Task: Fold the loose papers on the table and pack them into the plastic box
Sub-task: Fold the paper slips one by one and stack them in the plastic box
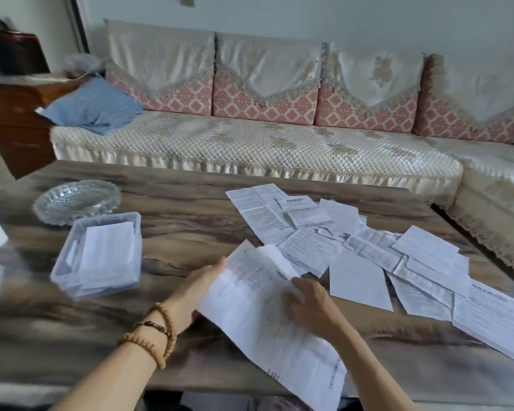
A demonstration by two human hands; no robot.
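Both hands hold one long printed sheet over the worktop's near edge: left hand pinching its far-left edge, right hand lying flat on top. Hanging past the edge, it could crease crookedly. Plastic box sits left; loose papers right.

Both hands hold one long printed sheet over the table: the left hand grips its edge at nine o'clock, the right hand lies on its top face. A plastic box with folded papers sits at ten o'clock beside a glass dish. Loose papers spread at two o'clock.
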